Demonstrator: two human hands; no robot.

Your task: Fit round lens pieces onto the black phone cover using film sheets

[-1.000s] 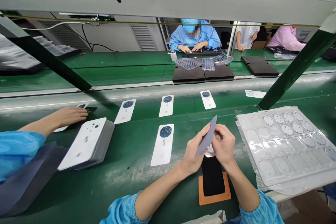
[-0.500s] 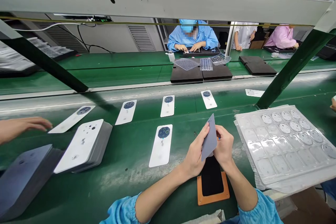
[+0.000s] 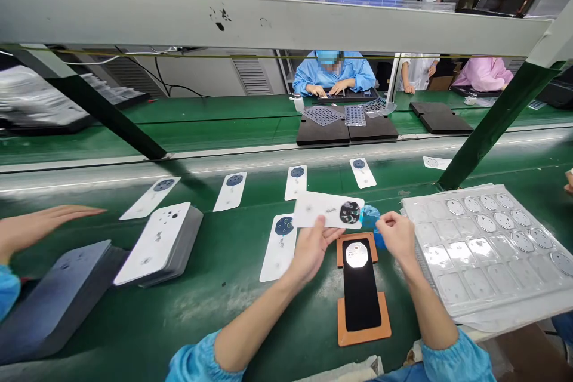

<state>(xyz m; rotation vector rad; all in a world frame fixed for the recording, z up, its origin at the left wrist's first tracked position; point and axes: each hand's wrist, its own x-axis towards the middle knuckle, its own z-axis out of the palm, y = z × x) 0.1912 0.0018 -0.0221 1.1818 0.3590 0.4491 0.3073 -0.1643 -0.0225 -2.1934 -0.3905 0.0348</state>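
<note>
A white phone-back panel [image 3: 319,210] with a dark round camera area lies across the fingers of my left hand [image 3: 313,248], thumb on top. Pinched in my right hand [image 3: 396,236] is a thin blue film [image 3: 372,216], which reaches to the panel's camera end. Below both hands, an orange frame [image 3: 385,316] holds a black pad [image 3: 362,298] with a round silvery piece [image 3: 357,254] near its top. Left of the pad, another white panel [image 3: 274,256] lies flat, its top close to the held one.
A stack of white panels [image 3: 154,239] and a dark stack [image 3: 67,286] stand left, near another person's hand [image 3: 49,224]. Clear trays of round pieces [image 3: 483,250] lie right. Slanted posts [image 3: 501,113] rise beyond; people sit across the line.
The held panel has turned from edge-up to lying flat, white side up. My right hand has moved away from it, with blue film now showing. The round piece on the pad has come into view.
</note>
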